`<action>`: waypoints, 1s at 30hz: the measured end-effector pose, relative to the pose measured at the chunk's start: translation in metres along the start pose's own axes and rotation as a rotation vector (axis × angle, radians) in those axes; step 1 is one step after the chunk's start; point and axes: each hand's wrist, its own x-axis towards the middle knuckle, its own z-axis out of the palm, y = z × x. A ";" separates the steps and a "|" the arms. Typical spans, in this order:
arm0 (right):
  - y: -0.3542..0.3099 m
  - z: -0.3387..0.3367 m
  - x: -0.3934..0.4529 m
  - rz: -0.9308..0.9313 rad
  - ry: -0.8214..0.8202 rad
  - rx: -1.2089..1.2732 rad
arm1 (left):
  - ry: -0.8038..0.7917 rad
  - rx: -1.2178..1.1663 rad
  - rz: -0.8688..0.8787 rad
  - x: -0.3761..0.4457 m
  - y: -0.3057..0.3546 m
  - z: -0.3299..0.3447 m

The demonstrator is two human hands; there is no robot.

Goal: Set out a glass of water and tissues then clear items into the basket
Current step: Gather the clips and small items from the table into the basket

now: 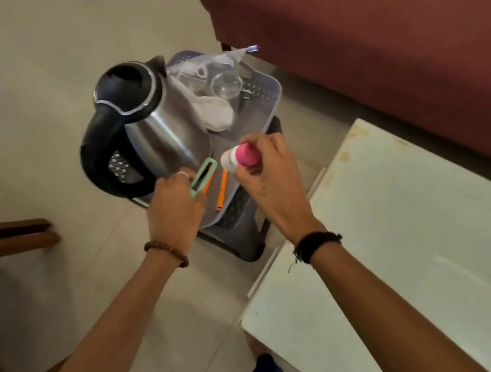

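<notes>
- Over the basket (272, 104), the right hand (272, 173) grips a pink-capped bottle (236, 157); better lowered into the bare spot than dropped
- Left hand (175, 205) clasps a green tool (203, 178) beside the kettle (135, 125)

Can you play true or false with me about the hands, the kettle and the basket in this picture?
1. The right hand holds a bottle with a pink cap. True.
2. The left hand is empty. False: it holds a mint green loop-shaped thing.
3. The kettle stands on the white table. False: it is at the basket, on the left.
4. A clear glass lies in the basket. True.
5. The basket sits on the red sofa. False: it is down beside it.
</notes>
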 end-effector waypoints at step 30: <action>0.031 0.026 -0.027 -0.011 0.139 -0.214 | 0.070 -0.165 0.337 -0.021 0.003 0.024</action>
